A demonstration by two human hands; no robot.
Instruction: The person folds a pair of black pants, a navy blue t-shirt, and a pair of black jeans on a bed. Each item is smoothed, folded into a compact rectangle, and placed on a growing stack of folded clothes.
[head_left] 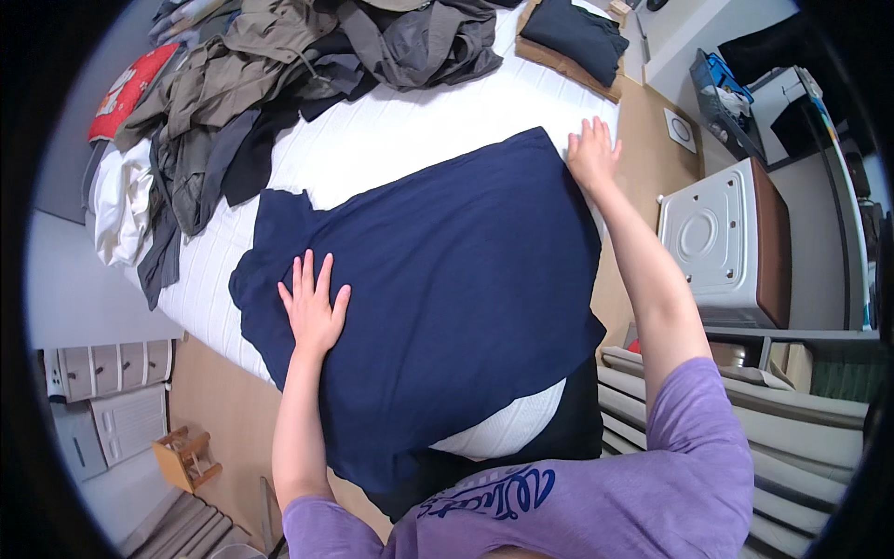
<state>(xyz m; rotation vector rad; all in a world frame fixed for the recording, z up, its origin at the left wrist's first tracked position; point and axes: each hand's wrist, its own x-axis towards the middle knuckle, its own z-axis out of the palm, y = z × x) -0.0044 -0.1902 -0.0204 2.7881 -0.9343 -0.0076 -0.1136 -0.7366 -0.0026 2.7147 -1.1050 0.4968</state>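
Observation:
A navy blue short-sleeved shirt (456,270) lies spread over the white bed (494,107), its collar end to the left and its hem to the right. Part of it drapes over the bed's near edge. My left hand (315,307) rests flat on the shirt near the collar end, fingers spread. Beside the shirt's far right corner is my right hand (593,156), fingers stretched out over the white bedding, holding nothing.
Heaped clothes (233,84) in olive, grey and black cover the far left, with a white garment (123,200) and a red cushion (135,91). Folded dark clothes (573,42) lie far right. A white storage box (712,238) stands right; a small wooden stool (186,458) sits lower left.

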